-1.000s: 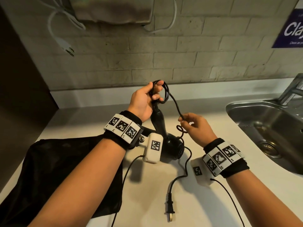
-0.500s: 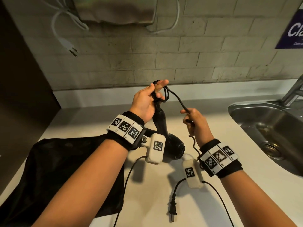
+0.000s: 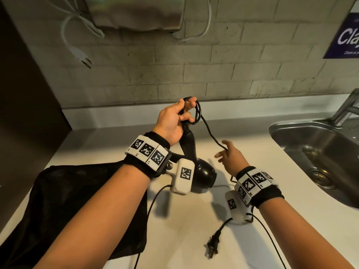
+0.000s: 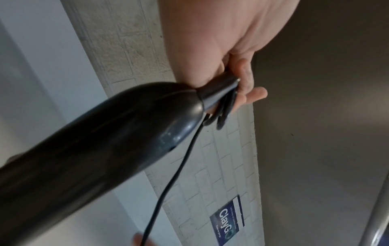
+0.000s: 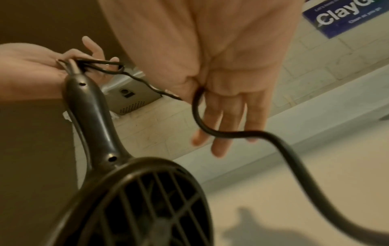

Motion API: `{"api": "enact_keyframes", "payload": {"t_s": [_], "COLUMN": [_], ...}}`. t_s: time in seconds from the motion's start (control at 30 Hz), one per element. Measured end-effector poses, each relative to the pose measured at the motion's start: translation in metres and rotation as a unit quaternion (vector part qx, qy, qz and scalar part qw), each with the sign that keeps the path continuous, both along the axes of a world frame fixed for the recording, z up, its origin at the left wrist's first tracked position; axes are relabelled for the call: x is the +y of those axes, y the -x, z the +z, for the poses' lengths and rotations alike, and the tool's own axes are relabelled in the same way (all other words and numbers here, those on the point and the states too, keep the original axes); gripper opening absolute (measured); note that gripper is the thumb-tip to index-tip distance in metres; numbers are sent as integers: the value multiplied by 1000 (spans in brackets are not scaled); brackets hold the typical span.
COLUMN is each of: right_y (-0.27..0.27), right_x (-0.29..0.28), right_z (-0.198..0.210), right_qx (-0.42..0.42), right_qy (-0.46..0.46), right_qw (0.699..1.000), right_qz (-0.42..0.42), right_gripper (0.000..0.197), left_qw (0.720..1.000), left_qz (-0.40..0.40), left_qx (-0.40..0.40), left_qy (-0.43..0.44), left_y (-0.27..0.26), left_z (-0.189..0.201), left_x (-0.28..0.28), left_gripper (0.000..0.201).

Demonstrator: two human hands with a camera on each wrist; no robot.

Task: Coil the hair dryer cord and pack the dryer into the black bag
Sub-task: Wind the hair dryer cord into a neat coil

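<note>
My left hand (image 3: pixel 172 121) is raised above the counter. It grips the black hair dryer (image 3: pixel 204 174) by the end of its handle, together with a few coiled loops of cord (image 3: pixel 197 111). The dryer hangs head down from that hand (image 4: pixel 231 41), its rear grille (image 5: pixel 147 204) facing the right wrist camera. The cord (image 5: pixel 284 143) slopes down to my right hand (image 3: pixel 232 155) and passes through the crook of its thumb; the fingers (image 5: pixel 227 116) are straight and spread. The plug (image 3: pixel 212 244) lies on the counter. The black bag (image 3: pixel 77 195) lies flat at the left, under my left forearm.
A steel sink (image 3: pixel 318 158) with a faucet (image 3: pixel 347 107) is sunk into the white counter (image 3: pixel 194 230) at the right. On the brick wall hangs a metal box with a white cord and plug (image 3: pixel 83 59). A blue sign (image 3: pixel 343 35) is at upper right.
My right hand has released its pinch on the cord and spread its fingers; the cord now only runs across it. The left hand still holds the loops and handle.
</note>
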State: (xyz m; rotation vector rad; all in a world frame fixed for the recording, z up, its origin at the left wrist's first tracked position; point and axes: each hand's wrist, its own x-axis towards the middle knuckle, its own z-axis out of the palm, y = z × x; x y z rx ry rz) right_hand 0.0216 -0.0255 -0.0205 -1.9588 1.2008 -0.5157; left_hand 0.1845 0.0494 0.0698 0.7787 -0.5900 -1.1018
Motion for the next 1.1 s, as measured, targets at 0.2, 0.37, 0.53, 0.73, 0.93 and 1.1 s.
{"api": "enact_keyframes", "payload": {"t_s": [0.2,0.37,0.53,0.73,0.93,1.1], "right_y": [-23,-35,-29,-10,-4,1], "right_x": [5,16,30,32,38,28], "right_z": [28,42,45,48,63,80], "right_qx": [194,-20,-36,22,98,107], "right_qy": [219,186,191,265,433,559], "right_qw": [956,982,979,964,887,803], "right_qz": [35,21,66,24,123,179], "right_gripper": [67,38,26,20,21,27], "left_qw": [997,995,999,996,963,929], "left_qz": [-23,-68,-19,17,40,8], "left_qx": [-78,-76,-14,-81,-265,-366], "left_qy": [-5,-3,29,34,-10,-52], "left_y": [4,6,0,2,18,26], "left_z": [4,6,0,-2,2,6], "left_x": [0,1,0,0,-9,-11], "left_gripper": [35,36,31,29,13,11]}}
